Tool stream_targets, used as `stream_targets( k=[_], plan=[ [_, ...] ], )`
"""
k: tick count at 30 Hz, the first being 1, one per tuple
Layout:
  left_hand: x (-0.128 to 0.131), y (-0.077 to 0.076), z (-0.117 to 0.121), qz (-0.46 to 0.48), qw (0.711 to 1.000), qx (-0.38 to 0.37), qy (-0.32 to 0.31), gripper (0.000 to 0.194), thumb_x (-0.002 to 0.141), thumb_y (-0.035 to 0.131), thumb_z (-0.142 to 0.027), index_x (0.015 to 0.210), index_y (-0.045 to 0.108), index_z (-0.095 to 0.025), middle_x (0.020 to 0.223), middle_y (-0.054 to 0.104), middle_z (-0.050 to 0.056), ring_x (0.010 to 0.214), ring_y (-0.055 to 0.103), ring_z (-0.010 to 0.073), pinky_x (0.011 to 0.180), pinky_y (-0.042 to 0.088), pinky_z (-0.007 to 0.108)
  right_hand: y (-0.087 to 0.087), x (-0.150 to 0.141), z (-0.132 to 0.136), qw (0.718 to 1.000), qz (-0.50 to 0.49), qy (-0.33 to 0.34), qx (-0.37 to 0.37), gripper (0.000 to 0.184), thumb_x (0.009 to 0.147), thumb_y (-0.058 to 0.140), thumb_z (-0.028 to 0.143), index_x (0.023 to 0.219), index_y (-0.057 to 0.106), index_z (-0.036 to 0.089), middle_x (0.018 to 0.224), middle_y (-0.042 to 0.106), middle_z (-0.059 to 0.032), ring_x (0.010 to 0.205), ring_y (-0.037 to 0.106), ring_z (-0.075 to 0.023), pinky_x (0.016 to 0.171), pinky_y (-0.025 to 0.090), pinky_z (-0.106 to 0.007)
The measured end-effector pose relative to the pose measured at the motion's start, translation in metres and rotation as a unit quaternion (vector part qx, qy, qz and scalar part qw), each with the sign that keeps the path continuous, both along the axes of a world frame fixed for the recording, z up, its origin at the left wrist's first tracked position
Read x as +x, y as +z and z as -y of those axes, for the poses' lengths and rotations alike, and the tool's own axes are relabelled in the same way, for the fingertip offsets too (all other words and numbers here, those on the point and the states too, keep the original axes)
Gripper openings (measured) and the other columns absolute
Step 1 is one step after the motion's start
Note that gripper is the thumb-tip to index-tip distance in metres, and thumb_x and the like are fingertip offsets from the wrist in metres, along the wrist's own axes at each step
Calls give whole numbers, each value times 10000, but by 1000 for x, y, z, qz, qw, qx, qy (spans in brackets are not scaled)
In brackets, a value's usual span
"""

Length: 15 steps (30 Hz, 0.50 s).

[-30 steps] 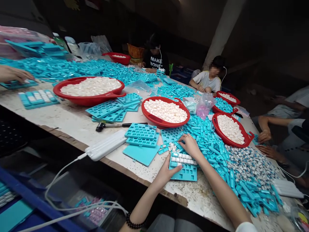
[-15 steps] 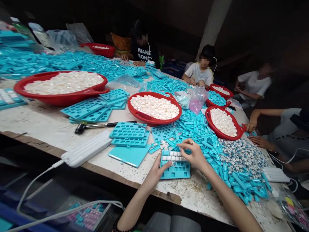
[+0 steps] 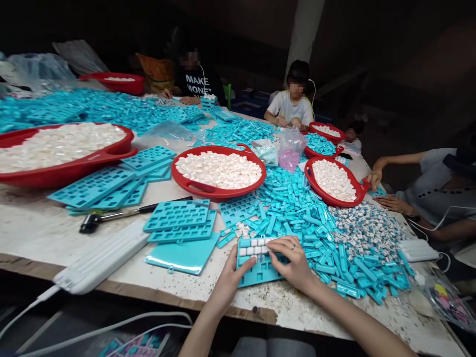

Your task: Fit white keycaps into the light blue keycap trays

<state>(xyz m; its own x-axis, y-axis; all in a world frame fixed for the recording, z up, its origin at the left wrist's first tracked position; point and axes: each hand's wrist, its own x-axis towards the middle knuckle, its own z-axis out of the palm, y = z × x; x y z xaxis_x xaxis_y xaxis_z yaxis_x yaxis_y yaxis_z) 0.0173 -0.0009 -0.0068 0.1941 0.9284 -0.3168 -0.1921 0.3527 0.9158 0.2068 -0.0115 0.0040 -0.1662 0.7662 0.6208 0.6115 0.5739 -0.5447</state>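
Observation:
My left hand grips the left edge of a blue keyboard-like panel, its thumb lying over the front next to a small piece with a blue mark. White keycaps fill much of the panel's two upper rows; the lower part shows bare square slots. Over the panel's right half is my right hand, with a ring on one finger. Its fingertips are bent together at the white keycaps, and whatever lies between them is hidden. Loose white keycaps lie just behind the panel.
Red basins of white keycaps stand behind and to both sides. Stacked blue panels, a mallet and a white power bank-like bar lie left. Heaped blue pieces and small switches spread right. Co-workers sit around the table.
My right hand has come down from above the panel's top edge onto its right half. My left hand still holds the panel. The camera view has shifted to the right.

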Motion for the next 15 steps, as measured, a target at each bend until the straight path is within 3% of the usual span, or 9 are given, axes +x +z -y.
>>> stream_targets(
  k=[10,15],
  plan=[
    [1,-5,1,15,1000,9,-8,766,778,744,-463,1441,439,-232,1493,518,94,1386,469,318,1126,410,424,-5,4,4,1000,-12,-8,-21,219,955,593,198,1123,723,253,1075,733,-57,994,696,-194,902,541,-367],
    [1,-2,1,4,1000,15,-21,770,791,732,-470,1461,425,-246,1518,488,81,1393,457,322,1087,455,404,-4,3,8,995,-83,-16,-46,202,944,624,215,1107,736,255,1007,711,-58,941,695,-182,849,583,-332]
  ],
)
